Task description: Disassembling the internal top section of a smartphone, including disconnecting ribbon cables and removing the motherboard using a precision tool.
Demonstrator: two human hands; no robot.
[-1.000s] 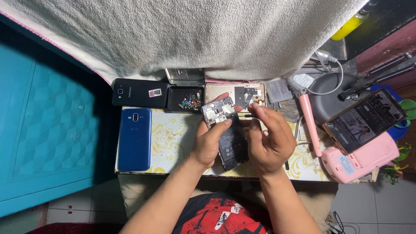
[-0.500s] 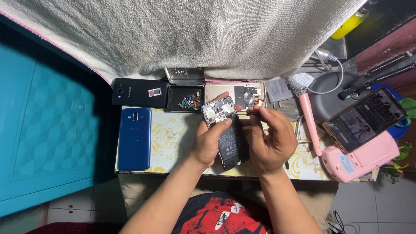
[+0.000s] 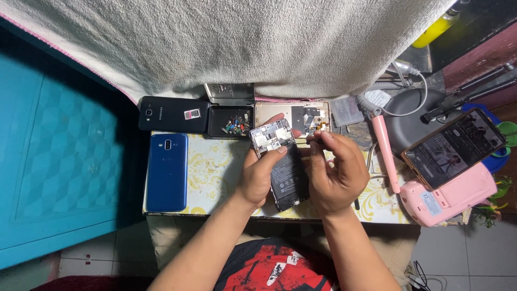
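Left hand (image 3: 259,178) wraps the opened black smartphone with exposed battery and circuit board (image 3: 281,164), thumb pressed on its upper face, fingers clamped around its left edge. Phone sits at table centre, tilted toward 11 o'clock. Right hand (image 3: 335,175) curls at phone's 3 o'clock, fingertips pinched together near the phone's top edge; whether they hold anything, cannot tell. At phone's 10 o'clock, small black tray of tiny parts (image 3: 231,122); at 9 o'clock, glossy blue smartphone (image 3: 167,171).

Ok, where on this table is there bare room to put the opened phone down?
Barest patch: the patterned tabletop between the blue phone and the left hand. Crowded beyond the right hand: pink tool, propped phone. The parts tray fills the back edge.
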